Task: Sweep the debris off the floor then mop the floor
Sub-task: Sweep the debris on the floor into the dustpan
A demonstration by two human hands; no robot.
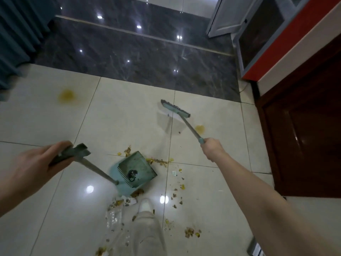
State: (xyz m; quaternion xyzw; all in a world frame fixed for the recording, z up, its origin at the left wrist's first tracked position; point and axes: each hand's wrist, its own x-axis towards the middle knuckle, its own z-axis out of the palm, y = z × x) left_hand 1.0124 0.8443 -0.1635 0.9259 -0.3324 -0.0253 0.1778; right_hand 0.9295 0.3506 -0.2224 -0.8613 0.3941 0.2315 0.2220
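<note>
The left hand [36, 163] grips the flat teal top of the dustpan [135, 169] handle, fingers wrapped round it. The shaft slants down and right to the pan, which sits on the pale floor [46, 126] with its open lip facing away and to the right and a dark lump inside. The right hand [212, 148] is clenched round the end of the broom [175, 110] handle, arm stretched forward, so the two hands are well apart. The broom head is out ahead, near the edge where the pale tile meets the dark strip [138, 52]. Its bristles are blurred, and whether they touch the floor cannot be told. Debris [159, 161] lies just beside the pan's right edge, with more scattered back toward the shoe [145, 204] and in a clump lower right. A clear wrapper [112, 217] lies left of the shoe. A yellow stain [67, 96] marks the tile far left, and a second stain [200, 128] sits just right of the broom shaft. Pale tile runs wide to the left as far as the curtain [18, 34]. On the right, the door [304, 126] and cabinet [295, 37] bound the floor close beside the right arm.
</note>
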